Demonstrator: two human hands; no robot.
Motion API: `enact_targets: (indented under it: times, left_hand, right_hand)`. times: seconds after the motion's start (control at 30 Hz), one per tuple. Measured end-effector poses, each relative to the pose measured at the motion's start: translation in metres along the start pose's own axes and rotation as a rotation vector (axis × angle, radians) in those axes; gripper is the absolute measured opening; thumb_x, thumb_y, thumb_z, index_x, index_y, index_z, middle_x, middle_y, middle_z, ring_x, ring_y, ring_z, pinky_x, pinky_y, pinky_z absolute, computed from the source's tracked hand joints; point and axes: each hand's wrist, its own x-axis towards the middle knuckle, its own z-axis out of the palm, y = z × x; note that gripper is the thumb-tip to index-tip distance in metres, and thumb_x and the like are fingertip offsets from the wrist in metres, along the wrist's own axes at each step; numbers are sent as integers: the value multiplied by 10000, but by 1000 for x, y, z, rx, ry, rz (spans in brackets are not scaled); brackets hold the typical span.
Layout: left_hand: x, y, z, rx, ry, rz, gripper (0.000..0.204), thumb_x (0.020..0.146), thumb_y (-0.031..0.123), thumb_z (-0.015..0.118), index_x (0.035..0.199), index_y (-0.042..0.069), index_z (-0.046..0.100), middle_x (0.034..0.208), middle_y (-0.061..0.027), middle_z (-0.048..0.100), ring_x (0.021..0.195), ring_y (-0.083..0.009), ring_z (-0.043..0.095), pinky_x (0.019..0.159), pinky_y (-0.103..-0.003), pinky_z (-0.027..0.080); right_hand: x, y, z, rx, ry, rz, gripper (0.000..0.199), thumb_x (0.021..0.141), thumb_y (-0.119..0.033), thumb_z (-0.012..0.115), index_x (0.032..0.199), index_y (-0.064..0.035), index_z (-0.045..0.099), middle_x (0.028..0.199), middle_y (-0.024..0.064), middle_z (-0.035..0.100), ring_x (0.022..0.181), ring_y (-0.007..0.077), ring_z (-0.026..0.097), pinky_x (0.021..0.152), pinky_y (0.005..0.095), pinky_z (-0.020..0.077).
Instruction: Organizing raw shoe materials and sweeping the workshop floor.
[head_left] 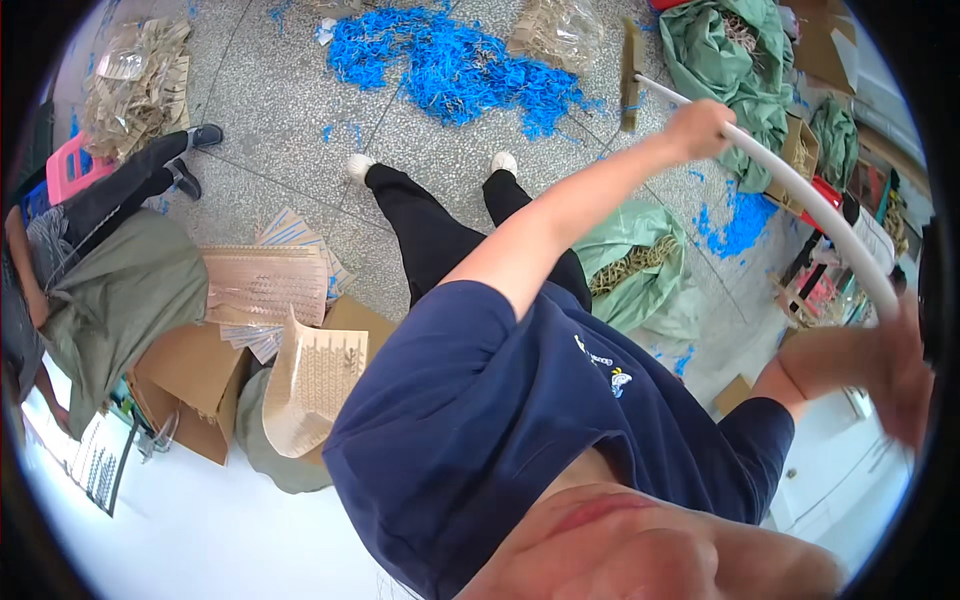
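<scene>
A broom with a long white handle (800, 185) slants across the right side, its flat brush head (630, 80) down on the speckled floor. My left hand (698, 130) is closed round the handle, with that arm stretched across my body. At the handle's upper end is my right hand (905, 375), blurred, its fingers closed about the end as far as I can see. Beyond my feet, left of the brush head, lies a wide heap of blue shredded strips (450, 70). A smaller blue pile (738, 222) lies below the handle.
Green sacks (725, 75) slump at upper right; another open sack (625, 255) with tan strips sits beside my legs. A person (100, 190) sits at left near a pink stool (70, 170), cardboard boxes (190, 370) and stacked tan sheets (265, 285). Clear bags (565, 35) lie near the heap.
</scene>
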Motion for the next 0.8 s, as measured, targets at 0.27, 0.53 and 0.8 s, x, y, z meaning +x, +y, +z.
enact_targets:
  times: [0.27,0.53,0.8]
  left_hand:
    - [18,-78,9,321,-338,-181,148,581,212,542,668,124,624,657,-127,587,680,-316,573,638,-390,460]
    - [-10,-90,-97,497,-328,-191,156,581,229,547,655,114,623,657,-116,594,660,-299,578,619,-392,464]
    - [-51,-123,-258,666,-428,-274,137,583,220,567,665,127,625,650,-100,592,641,-282,577,595,-390,461]
  right_hand:
    - [-112,11,-131,-86,621,71,373,827,-252,354,505,-168,186,391,-53,186,333,75,171,363,234,183]
    - [-98,58,-94,59,682,37,374,878,-323,343,559,-163,233,419,-48,208,362,72,168,379,232,175]
    - [-58,143,16,106,641,12,331,906,-282,259,615,-126,237,429,-11,245,396,103,215,364,253,245]
